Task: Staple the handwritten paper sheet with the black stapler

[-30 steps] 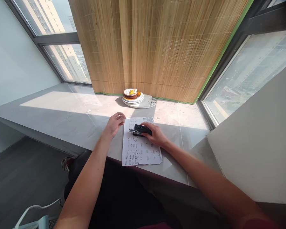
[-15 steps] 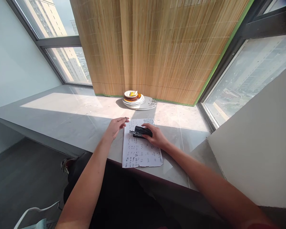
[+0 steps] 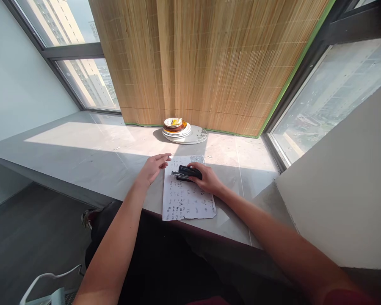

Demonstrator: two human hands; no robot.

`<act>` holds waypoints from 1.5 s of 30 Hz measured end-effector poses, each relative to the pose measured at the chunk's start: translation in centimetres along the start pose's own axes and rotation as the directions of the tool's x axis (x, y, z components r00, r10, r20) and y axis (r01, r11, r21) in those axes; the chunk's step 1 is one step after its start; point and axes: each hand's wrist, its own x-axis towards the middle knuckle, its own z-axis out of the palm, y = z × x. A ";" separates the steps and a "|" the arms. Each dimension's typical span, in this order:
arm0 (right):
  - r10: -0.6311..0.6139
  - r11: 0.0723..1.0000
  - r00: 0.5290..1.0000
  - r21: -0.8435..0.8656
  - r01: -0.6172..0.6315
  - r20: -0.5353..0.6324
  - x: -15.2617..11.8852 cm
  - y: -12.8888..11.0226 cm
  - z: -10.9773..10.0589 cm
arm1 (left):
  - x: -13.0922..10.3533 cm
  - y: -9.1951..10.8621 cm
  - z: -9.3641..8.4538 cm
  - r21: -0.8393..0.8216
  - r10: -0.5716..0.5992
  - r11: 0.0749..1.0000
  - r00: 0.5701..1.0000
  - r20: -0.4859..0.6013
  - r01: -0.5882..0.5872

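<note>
A black stapler lies over the handwritten paper sheets, its jaws pointing left and apart, with a metal part sticking out between them. My right hand is closed around its rear end. To the left, my left hand hovers by the paper's upper left edge, apart from the stapler. Its thumb and fingertips are pinched together; a tiny dark thing seems to be between them, too small to name.
Behind the paper, a stack of plates stands on an oval platter before a bamboo blind. The tiled ledge runs left to the wall. A wall block bounds the right side.
The view has tilted slightly, so everything sits a little higher in the picture. Both hands, the stapler and the paper keep nearly the same places.
</note>
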 end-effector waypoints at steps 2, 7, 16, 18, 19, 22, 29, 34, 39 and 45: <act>0.013 1.000 1.000 0.028 -0.013 -0.008 0.0 0.0 -0.1 | -0.2 0.1 0.2 0.100 0.063 0.993 0.998 0.016 -0.065; 0.096 0.983 0.988 0.167 -0.075 -0.123 0.0 -0.3 -0.6 | -0.7 0.2 0.9 0.265 0.151 0.947 0.979 0.134 -0.182; 0.090 0.985 0.985 0.162 -0.065 -0.147 0.0 -0.6 -0.8 | -1.4 0.5 1.5 0.321 0.105 0.920 0.932 0.347 -0.223; 0.069 0.989 0.988 0.143 -0.049 -0.140 0.0 -0.6 -0.7 | -1.5 0.5 1.9 0.354 0.084 0.908 0.926 0.369 -0.224; 0.063 0.990 0.989 0.136 -0.044 -0.133 0.0 -0.7 -0.7 | -1.6 0.6 2.1 0.374 0.075 0.899 0.923 0.377 -0.226; 0.069 0.989 0.990 0.138 -0.052 -0.124 0.0 -0.8 -0.7 | -1.9 0.8 2.6 0.403 0.065 0.885 0.920 0.386 -0.232; 0.074 0.984 0.986 0.172 -0.048 -0.151 -0.1 -1.0 -1.0 | -2.0 1.1 2.7 0.325 0.108 0.913 0.914 0.392 -0.247; 0.056 0.983 0.986 0.182 -0.026 -0.158 -0.2 -0.9 -1.0 | -1.9 1.1 2.4 0.363 0.108 0.895 0.916 0.386 -0.258; 0.070 0.979 0.986 0.198 -0.040 -0.149 -0.1 -0.8 -1.1 | -1.7 1.1 2.0 0.395 0.113 0.878 0.919 0.377 -0.269; 0.052 0.985 0.990 0.168 -0.030 -0.133 -0.1 0.0 -1.7 | -1.6 1.6 1.2 0.471 0.133 0.824 0.916 0.378 -0.314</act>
